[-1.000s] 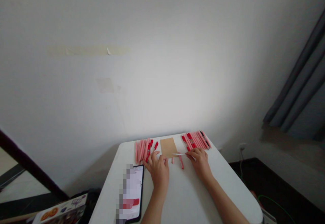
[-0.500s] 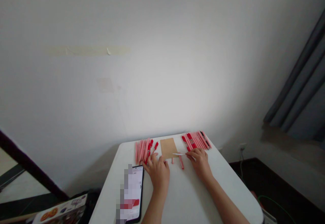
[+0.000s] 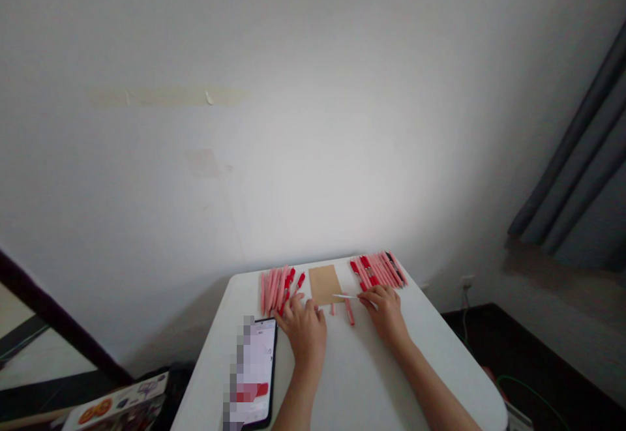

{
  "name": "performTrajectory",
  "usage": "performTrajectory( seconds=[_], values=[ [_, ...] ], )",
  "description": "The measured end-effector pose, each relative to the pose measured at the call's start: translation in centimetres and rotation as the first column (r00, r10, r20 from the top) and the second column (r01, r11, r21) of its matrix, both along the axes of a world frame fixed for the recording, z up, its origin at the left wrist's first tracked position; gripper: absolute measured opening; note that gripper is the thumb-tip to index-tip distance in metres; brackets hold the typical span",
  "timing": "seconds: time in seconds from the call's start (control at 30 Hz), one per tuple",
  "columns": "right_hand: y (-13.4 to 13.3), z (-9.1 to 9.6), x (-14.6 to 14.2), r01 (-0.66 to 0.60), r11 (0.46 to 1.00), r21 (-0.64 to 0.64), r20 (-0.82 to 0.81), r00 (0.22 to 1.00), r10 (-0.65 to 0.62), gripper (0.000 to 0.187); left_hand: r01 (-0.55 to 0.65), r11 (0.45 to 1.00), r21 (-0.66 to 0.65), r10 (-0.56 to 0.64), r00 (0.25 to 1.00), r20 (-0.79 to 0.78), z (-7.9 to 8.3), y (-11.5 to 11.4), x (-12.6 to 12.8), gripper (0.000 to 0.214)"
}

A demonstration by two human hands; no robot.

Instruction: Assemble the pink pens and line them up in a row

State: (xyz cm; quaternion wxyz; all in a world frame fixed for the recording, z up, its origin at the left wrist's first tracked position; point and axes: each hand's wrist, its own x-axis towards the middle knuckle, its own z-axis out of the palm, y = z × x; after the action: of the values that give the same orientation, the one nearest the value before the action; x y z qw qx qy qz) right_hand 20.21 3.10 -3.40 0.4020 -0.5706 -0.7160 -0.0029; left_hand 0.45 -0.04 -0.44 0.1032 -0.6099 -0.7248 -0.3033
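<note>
My right hand [image 3: 386, 311] rests on the white table [image 3: 357, 385] and pinches a thin white pen refill [image 3: 345, 297], whose tip points left over a brown card [image 3: 325, 284]. A loose pink pen barrel [image 3: 349, 312] and a short pink piece [image 3: 332, 310] lie just left of that hand. My left hand [image 3: 304, 326] lies on the table with its fingers curled down, touching the near end of the left row of pink and red pens [image 3: 276, 289]. A second row of pink and red pens [image 3: 377, 269] lies beyond my right hand.
A phone [image 3: 254, 371] with a lit screen lies at the left of the table, beside my left forearm. A printed box [image 3: 117, 408] sits low at the left. The wall rises right behind the table; a grey curtain [image 3: 577, 157] hangs at the right.
</note>
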Motion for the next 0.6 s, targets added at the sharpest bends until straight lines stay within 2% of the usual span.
performTrajectory(
  seconds=[0.27,0.6],
  values=[
    [-0.05,0.00,-0.16,-0.026,0.999,0.034,0.030,0.999,0.025,0.017,0.120,0.992,0.048,-0.124,0.989,0.082,0.20,0.04,0.12,0.016],
    [-0.42,0.68,-0.51,-0.102,0.994,0.034,0.054,0.993,0.100,0.014,0.170,0.984,0.056,-0.175,0.979,0.104,0.59,-0.24,0.38,0.010]
  ],
)
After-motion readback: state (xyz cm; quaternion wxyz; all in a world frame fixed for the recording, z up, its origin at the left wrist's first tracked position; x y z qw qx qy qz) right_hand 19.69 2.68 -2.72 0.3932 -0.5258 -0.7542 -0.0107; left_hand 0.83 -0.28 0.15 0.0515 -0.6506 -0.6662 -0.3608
